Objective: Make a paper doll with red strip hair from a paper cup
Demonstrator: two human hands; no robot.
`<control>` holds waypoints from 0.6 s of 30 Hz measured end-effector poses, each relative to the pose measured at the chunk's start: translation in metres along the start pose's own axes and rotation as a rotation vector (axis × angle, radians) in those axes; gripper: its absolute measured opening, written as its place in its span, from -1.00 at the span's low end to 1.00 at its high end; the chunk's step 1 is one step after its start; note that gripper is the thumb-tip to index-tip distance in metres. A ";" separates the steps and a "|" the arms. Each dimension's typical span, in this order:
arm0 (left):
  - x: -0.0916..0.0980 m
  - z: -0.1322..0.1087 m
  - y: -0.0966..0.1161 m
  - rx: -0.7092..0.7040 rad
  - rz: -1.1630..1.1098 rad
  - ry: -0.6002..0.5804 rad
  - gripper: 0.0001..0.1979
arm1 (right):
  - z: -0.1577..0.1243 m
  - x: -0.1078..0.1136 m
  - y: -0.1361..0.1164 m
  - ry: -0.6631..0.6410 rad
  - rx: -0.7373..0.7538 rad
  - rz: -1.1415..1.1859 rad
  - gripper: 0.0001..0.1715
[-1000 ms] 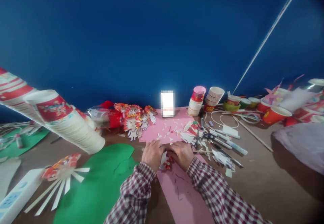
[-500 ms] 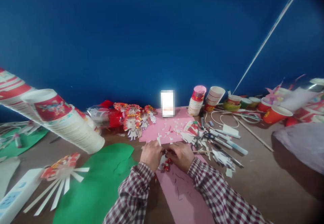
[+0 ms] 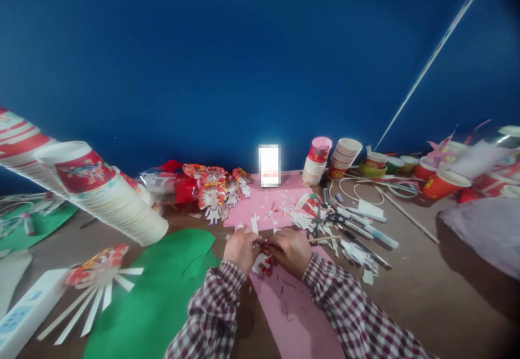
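My left hand (image 3: pixel 242 249) and my right hand (image 3: pixel 291 249) meet at the middle of the table, fingers closed on a small red-and-white cut paper-cup piece (image 3: pixel 266 264). White strips (image 3: pixel 254 223) stick out beyond the left fingers. The piece is partly hidden by the fingers, so its full shape cannot be made out. Past my right hand's far side a thin wooden stick (image 3: pixel 326 239) shows; whether that hand grips it I cannot tell. Under both hands lies pink paper (image 3: pixel 298 305) with dark scraps on it.
Green paper (image 3: pixel 134 299) and a strip-cut cup (image 3: pixel 101 272) lie left, near a power strip (image 3: pixel 30 305). Stacked paper cups (image 3: pixel 122 207) lean at left. Paper figures (image 3: pixel 213 196) stand behind my hands. Markers (image 3: pixel 371 226), scissors (image 3: pixel 319 221) and scraps are at right.
My fingers have shifted slightly on the paper-cup piece, and the left hand is a little further left. More white strip shows beyond the fingers. The stick by my right hand is tilted differently.
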State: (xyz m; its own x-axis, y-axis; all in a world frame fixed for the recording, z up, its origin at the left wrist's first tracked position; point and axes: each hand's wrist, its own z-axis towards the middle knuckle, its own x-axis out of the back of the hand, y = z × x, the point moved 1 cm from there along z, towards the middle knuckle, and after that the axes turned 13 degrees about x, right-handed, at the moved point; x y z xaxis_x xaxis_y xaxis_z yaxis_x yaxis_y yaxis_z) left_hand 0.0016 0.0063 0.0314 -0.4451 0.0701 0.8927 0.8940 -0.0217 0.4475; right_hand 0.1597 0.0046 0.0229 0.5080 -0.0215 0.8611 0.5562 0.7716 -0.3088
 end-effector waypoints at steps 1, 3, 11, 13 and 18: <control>0.000 0.000 0.000 0.004 -0.007 -0.001 -0.94 | 0.000 0.000 0.000 -0.002 0.005 0.007 -0.87; -0.002 0.000 -0.001 0.006 -0.016 -0.004 -0.92 | 0.000 0.000 0.001 -0.004 0.009 0.013 -0.88; -0.003 0.000 -0.002 0.020 -0.004 -0.035 -0.88 | -0.001 0.001 0.003 -0.037 0.036 0.020 -0.82; -0.004 0.000 -0.002 0.019 -0.006 -0.037 -0.88 | -0.002 0.001 0.004 -0.038 0.038 0.022 -0.82; -0.004 0.000 -0.001 0.022 -0.013 -0.034 -0.89 | -0.002 0.000 0.006 -0.042 0.051 0.013 -0.78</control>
State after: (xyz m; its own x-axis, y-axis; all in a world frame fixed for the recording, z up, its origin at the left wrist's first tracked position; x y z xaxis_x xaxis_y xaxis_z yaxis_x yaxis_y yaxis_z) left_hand 0.0031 0.0059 0.0272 -0.4550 0.1043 0.8844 0.8893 0.0015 0.4574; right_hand 0.1646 0.0076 0.0206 0.4865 0.0142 0.8736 0.5153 0.8028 -0.3000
